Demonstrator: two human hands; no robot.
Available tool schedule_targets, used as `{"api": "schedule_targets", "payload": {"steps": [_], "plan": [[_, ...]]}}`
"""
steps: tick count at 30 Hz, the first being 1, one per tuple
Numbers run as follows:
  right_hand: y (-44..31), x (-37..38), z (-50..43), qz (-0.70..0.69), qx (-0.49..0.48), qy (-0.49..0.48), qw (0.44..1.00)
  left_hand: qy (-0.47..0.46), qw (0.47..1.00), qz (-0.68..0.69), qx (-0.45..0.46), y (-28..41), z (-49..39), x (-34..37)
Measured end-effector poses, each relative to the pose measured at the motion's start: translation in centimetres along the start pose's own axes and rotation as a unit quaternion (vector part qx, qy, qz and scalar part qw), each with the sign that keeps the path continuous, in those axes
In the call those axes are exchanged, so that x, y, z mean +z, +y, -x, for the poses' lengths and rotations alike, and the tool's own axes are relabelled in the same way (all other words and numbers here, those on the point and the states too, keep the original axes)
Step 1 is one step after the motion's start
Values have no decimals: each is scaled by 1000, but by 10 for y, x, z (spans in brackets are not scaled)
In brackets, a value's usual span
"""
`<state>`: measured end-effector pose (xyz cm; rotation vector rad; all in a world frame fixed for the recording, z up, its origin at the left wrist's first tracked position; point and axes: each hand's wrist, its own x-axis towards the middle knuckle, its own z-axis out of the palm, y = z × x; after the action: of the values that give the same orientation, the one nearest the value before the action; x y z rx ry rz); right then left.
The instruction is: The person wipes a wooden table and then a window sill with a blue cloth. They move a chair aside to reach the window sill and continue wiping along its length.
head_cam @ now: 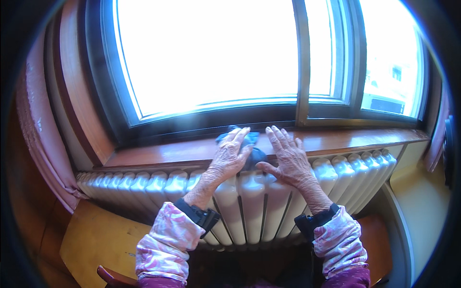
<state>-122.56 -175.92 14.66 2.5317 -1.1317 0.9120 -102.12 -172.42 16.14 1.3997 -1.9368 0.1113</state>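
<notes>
A crumpled blue cloth (256, 154) lies on the reddish-brown wooden windowsill (187, 150), with part of it hanging over the front edge. On the cloth's left part rests my left hand (230, 153), its fingers stretched out over the fabric; whether they grip it cannot be told. Just right of the cloth, my right hand (289, 158) is spread with the palm down over the sill, its thumb pointing toward the cloth's hanging end. Nothing shows in that hand. Both wrists wear black straps with a small dark device.
Below the sill stands a white column radiator (252, 187). A dark-framed window (216, 117) rises behind it. Pink curtains (43, 118) hang at the left and right. A yellowish wooden surface (97, 237) is at lower left, beside a curved wooden piece (113, 277).
</notes>
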Motion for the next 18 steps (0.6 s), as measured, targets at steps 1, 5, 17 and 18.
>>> {"api": "schedule_targets", "payload": {"steps": [1,5,17,18], "plan": [[0,-1,0,-16,-8,12,1000,35,994,99,16,12,-5,5],[3,-2,4,-65,-68,41,995,84,973,213,17,14,-10,6],[15,16,-13,-225,-50,176,957,5,945,-294,-141,-73,76,-37],[22,17,-14,-212,-29,212,954,16,945,-297,-134,-74,76,-36]]}}
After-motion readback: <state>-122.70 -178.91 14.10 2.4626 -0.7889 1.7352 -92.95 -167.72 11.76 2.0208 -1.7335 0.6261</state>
